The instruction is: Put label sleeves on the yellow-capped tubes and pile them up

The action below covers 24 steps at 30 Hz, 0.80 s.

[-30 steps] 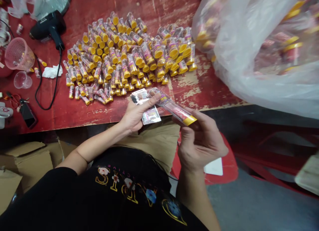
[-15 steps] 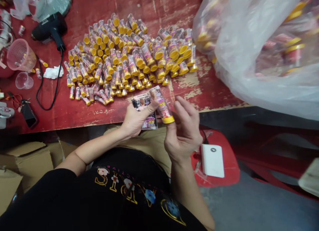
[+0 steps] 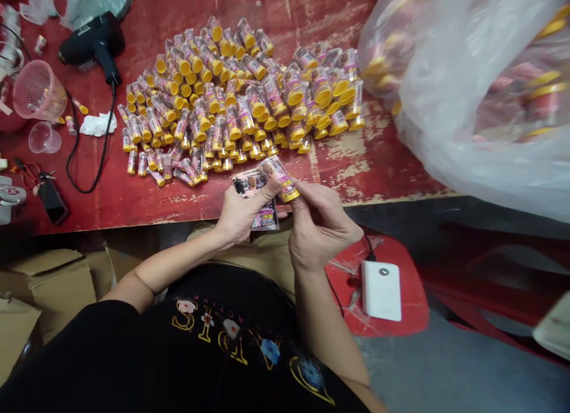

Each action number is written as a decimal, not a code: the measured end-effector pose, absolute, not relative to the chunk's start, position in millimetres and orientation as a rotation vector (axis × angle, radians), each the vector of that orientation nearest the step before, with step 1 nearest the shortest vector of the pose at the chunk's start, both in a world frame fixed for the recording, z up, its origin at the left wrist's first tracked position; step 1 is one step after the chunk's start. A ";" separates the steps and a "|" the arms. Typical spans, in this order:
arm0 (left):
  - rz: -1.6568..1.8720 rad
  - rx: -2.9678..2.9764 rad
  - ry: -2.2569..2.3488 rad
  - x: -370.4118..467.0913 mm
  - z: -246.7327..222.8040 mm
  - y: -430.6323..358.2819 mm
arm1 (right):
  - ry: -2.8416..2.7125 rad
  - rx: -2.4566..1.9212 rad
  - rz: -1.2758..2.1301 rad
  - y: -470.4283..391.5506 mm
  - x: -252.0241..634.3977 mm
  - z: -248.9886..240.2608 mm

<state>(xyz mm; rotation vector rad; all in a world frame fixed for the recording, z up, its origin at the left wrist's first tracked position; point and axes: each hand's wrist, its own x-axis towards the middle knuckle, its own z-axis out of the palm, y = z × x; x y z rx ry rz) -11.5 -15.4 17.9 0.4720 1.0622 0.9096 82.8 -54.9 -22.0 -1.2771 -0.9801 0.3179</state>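
Observation:
My left hand (image 3: 240,216) is closed on several flat printed labels (image 3: 266,218), with its thumb pressed near the side of a small tube. That clear tube (image 3: 285,181) wears a pink and purple printed wrap and has a yellow cap at its lower end. My right hand (image 3: 318,226) pinches the tube by the capped end between thumb and fingers. Both hands are close together at the table's front edge. Beyond them lies a large pile of similar yellow-capped tubes (image 3: 231,113).
A big clear plastic bag (image 3: 445,116) of tubes stands at the right. At the left are a black heat gun (image 3: 100,48) with its cord, a pink basket (image 3: 38,92), a clear cup (image 3: 44,138) and keys. A white power bank (image 3: 382,291) rests on a red stool (image 3: 412,318).
My right hand's fingers, spread before, have closed around the tube's capped end. The tube has moved slightly left and up, closer to my left thumb. The view has shifted a little.

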 end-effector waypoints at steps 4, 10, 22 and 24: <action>0.957 0.455 1.084 -16.2 14.1 -10.1 | -0.988 -1.235 0.318 -44.2 79.0 -26.7; 1.018 0.406 1.118 -25.5 11.9 3.2 | -1.028 -1.224 0.369 -26.1 72.1 -30.6; 1.016 0.258 1.095 -68.7 25.9 28.0 | -1.366 -1.424 0.193 90.1 137.0 -15.0; 0.956 0.231 1.121 -70.2 26.2 25.2 | -1.220 -1.586 -0.009 90.4 201.7 -6.9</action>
